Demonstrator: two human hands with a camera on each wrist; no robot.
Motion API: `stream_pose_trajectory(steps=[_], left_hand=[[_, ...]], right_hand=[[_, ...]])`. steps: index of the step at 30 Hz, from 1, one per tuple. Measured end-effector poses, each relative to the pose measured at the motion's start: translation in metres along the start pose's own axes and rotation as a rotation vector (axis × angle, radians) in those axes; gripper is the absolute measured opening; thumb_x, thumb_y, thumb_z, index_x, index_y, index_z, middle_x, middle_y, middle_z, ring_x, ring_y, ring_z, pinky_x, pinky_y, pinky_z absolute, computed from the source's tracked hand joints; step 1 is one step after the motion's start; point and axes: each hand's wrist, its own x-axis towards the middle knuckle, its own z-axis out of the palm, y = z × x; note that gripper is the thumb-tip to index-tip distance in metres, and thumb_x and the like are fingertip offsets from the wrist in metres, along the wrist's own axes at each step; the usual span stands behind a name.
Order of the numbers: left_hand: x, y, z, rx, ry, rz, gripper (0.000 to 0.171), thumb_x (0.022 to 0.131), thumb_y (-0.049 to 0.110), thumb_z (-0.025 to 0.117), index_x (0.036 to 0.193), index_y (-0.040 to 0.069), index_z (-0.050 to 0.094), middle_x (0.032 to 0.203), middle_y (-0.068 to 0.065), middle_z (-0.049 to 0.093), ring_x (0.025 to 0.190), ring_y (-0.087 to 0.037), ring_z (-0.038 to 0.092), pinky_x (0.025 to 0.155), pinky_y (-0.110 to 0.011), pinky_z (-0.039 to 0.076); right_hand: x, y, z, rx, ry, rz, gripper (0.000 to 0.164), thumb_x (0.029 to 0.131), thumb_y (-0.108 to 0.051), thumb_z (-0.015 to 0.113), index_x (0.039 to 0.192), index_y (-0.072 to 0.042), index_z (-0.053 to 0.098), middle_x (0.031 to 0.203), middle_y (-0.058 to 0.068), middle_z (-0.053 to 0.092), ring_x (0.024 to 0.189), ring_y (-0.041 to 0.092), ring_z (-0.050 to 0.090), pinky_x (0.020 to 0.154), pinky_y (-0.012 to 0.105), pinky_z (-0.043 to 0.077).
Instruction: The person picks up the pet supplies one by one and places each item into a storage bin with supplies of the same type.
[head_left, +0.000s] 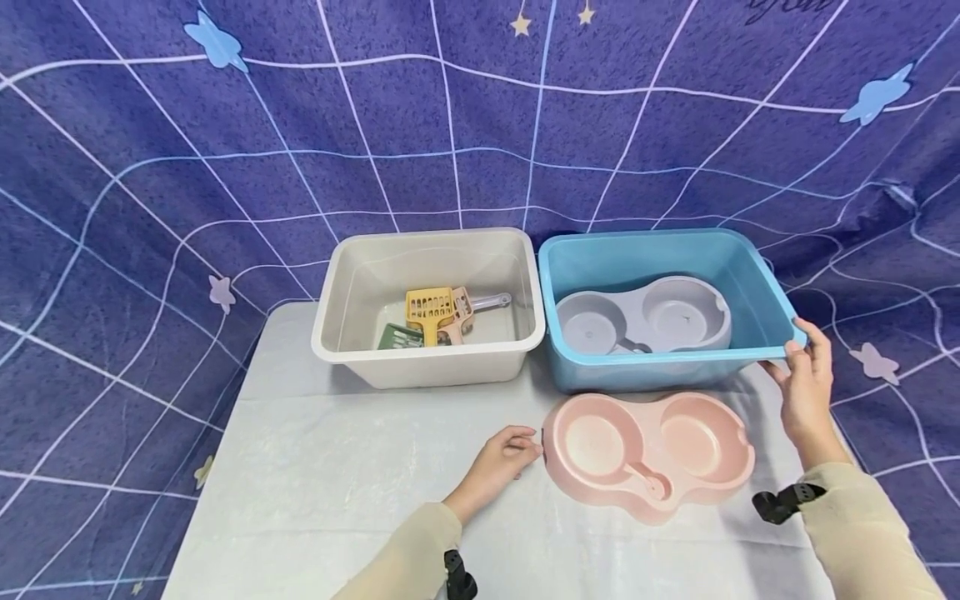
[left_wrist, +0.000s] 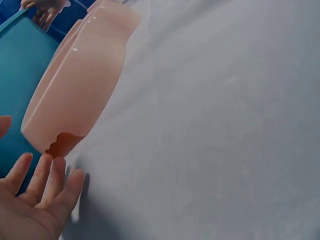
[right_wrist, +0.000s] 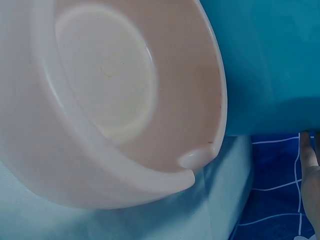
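A pink double pet bowl (head_left: 693, 450) sits on the white table in the head view. My left hand (head_left: 498, 462) is at its left end, fingers loosely extended; its fingertips reach the cut-out in the bowl's base (left_wrist: 82, 75) in the left wrist view. Whether they touch is unclear. Behind the pink bowl stands a blue tub (head_left: 637, 379) holding a grey double pet bowl (head_left: 686, 321). My right hand (head_left: 810, 392) grips the tub's front right rim corner. In the right wrist view only part of that hand (right_wrist: 311, 172) shows beside the tub's wall (right_wrist: 270, 65).
Left of the blue tub stands a cream tub (head_left: 442, 372) with a yellow slotted litter scoop (head_left: 430, 307), a green one (head_left: 399, 337) and other scoops inside. A purple-blue curtain (head_left: 405, 108) hangs behind and beside the white table (head_left: 337, 467).
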Motion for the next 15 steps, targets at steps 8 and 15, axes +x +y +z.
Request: stream_pose_trajectory(steps=[8, 15], left_hand=[[0.002, -0.001, 0.008, 0.027, 0.011, -0.007, 0.053, 0.094, 0.028, 0.067, 0.137, 0.002, 0.051, 0.114, -0.009, 0.061, 0.097, -0.019, 0.062, 0.086, -0.038, 0.051], [0.007, 0.000, 0.020, 0.026, 0.007, -0.018, 0.058, 0.093, 0.028, 0.069, 0.140, 0.004, 0.048, 0.115, -0.008, 0.060, 0.098, -0.020, 0.062, 0.087, -0.041, 0.051]], right_hand=[[-0.001, 0.004, 0.003, -0.026, -0.016, -0.017, 0.040, 0.102, -0.004, 0.040, 0.140, -0.015, 0.050, 0.139, 0.006, 0.040, 0.122, 0.024, 0.044, 0.079, 0.016, 0.053], [-0.001, 0.003, 0.001, -0.055, 0.001, -0.058, 0.039, 0.102, -0.004, 0.040, 0.138, -0.013, 0.051, 0.138, 0.006, 0.041, 0.118, 0.022, 0.048, 0.078, 0.016, 0.053]])
